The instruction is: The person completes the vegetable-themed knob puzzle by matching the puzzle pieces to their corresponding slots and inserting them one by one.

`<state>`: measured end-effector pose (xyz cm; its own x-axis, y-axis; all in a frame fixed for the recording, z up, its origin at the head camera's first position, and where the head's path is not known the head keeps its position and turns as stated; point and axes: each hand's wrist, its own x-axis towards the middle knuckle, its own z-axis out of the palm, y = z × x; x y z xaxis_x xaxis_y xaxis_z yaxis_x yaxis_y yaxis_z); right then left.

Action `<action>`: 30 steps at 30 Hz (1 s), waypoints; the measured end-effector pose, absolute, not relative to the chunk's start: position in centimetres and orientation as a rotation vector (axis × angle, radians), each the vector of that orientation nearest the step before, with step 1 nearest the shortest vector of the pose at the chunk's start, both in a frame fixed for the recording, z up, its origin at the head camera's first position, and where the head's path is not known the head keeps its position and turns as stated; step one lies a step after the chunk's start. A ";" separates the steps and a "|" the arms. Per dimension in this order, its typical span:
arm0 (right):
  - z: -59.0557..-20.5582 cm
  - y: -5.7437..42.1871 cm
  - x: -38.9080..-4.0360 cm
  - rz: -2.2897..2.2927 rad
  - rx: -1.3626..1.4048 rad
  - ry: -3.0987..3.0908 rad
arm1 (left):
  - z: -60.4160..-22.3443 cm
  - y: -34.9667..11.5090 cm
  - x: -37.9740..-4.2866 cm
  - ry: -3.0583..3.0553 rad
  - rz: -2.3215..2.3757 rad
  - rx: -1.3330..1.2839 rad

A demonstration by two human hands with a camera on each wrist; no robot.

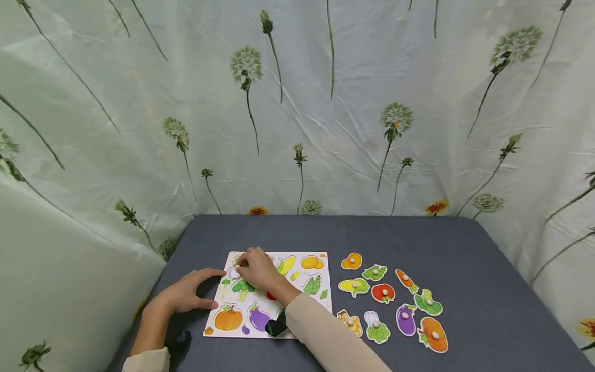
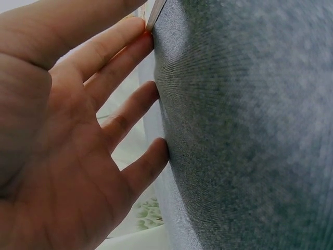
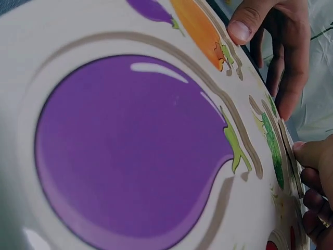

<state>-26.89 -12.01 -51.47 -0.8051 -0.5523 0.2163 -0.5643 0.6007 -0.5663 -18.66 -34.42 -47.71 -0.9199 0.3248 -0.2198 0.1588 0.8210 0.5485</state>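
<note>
A white puzzle board [image 1: 218,289] with printed vegetables lies on the dark table. My right hand [image 1: 260,271] reaches over its upper left part, thumb and fingers pinching a knobbed puzzle piece. The raised edge of that piece [image 3: 289,156] shows in the right wrist view; its picture is mostly hidden. My left hand [image 1: 186,292] stands at the board's left side, thumb and fingertips touching its edge. In the left wrist view its fingers [image 2: 127,112] are spread, nearly straight, against the grey cloth. The printed eggplant [image 3: 130,151] fills the right wrist view.
Several loose knobbed pieces lie right of the board, among them a corn [image 1: 354,286], a tomato [image 1: 383,293], a carrot [image 1: 406,280], an eggplant [image 1: 406,320] and a pumpkin [image 1: 433,335]. A flowered curtain [image 1: 297,113] hangs behind the table [image 1: 483,310].
</note>
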 end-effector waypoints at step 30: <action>-51.2 -12.1 -26.7 0.968 0.960 -2.825 | -47.8 -34.6 -18.9 2.685 0.773 0.340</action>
